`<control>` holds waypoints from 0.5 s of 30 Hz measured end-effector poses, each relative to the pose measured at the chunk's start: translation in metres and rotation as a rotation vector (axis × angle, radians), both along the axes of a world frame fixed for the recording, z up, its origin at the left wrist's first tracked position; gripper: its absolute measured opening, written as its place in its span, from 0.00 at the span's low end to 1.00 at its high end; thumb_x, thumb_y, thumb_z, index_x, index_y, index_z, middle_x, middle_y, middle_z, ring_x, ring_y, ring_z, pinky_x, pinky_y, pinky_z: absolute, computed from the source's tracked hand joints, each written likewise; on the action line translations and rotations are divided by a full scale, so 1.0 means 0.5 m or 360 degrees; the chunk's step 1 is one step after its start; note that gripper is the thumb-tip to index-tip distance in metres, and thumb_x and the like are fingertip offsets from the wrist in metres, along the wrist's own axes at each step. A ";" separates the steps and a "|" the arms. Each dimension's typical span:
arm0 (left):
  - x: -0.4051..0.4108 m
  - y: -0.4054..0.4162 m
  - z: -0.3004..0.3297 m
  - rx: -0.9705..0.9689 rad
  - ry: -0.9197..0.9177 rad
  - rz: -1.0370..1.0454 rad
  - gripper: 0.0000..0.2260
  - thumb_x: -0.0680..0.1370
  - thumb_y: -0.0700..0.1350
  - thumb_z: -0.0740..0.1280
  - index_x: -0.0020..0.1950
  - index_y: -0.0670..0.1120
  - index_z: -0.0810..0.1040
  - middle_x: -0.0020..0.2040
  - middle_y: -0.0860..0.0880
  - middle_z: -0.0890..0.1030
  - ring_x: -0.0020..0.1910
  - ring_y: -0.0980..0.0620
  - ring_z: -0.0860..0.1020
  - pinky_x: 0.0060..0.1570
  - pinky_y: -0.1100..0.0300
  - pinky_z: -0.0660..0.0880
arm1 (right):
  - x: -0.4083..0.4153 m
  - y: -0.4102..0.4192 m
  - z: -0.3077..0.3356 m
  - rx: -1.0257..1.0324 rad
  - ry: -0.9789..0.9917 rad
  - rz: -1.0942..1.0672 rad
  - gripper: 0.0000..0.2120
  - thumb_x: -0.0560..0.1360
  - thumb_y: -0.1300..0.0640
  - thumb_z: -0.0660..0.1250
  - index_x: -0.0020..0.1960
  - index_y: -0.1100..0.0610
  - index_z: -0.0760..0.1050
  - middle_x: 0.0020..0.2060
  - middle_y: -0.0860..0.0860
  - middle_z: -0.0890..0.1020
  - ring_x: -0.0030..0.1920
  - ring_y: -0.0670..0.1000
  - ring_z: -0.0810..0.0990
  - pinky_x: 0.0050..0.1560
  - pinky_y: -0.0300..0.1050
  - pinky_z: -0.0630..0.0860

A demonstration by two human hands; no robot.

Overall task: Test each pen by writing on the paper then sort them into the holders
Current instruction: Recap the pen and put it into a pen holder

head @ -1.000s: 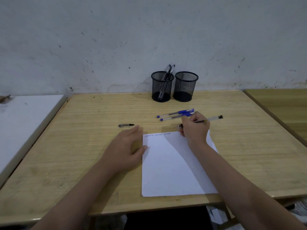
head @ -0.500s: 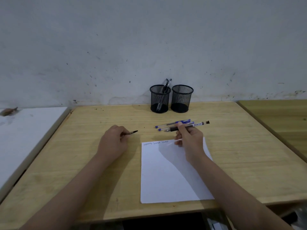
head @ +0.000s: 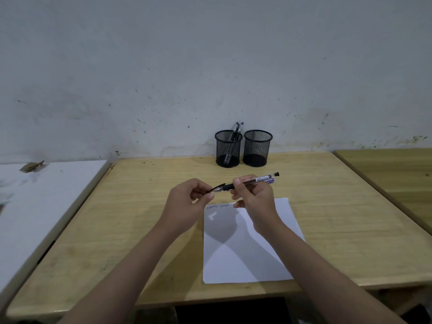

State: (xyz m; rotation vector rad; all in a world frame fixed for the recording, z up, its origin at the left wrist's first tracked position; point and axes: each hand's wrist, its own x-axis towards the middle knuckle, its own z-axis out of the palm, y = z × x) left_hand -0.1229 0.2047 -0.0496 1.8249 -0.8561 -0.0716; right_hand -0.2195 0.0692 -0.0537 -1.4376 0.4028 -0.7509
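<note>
Both hands have lifted off the worktop (head: pixel 327 206) and come together above the top edge of the paper (head: pixel 247 253). Half a second ago the left hand (head: pixel 187 206) was out to the left, closing on the black cap (head: pixel 216 188) where it lay; now its fingers (head: pixel 209 196) pinch that cap and hold it at the tip of the pen (head: pixel 250 182). The right hand (head: pixel 254 202), which earlier rested at the paper's upper edge, now grips the pen's barrel between thumb and fingers, with the pen nearly level and its back end pointing right. Whether the cap is seated on the tip cannot be told. A blue pen (head: pixel 270 181) lies just behind the held pen, mostly hidden. The scribbles remain along the paper's top edge. The left holder (head: pixel 228 148) keeps two pens; the right holder (head: pixel 257 148) shows none.
</note>
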 end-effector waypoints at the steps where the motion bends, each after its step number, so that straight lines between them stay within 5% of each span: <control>1: -0.004 0.000 0.003 -0.0006 -0.0021 -0.0004 0.07 0.71 0.40 0.71 0.41 0.51 0.79 0.38 0.54 0.81 0.40 0.54 0.79 0.43 0.63 0.75 | -0.001 0.002 0.003 -0.0008 -0.0016 0.0015 0.05 0.76 0.61 0.66 0.41 0.58 0.77 0.29 0.51 0.80 0.29 0.43 0.78 0.28 0.39 0.76; 15: -0.032 0.001 0.046 0.0036 0.0080 -0.0064 0.11 0.71 0.31 0.67 0.38 0.48 0.80 0.31 0.50 0.78 0.28 0.58 0.72 0.29 0.66 0.67 | -0.012 0.013 0.019 0.0074 -0.0222 0.0223 0.07 0.76 0.65 0.64 0.40 0.59 0.75 0.28 0.52 0.76 0.30 0.46 0.76 0.35 0.43 0.80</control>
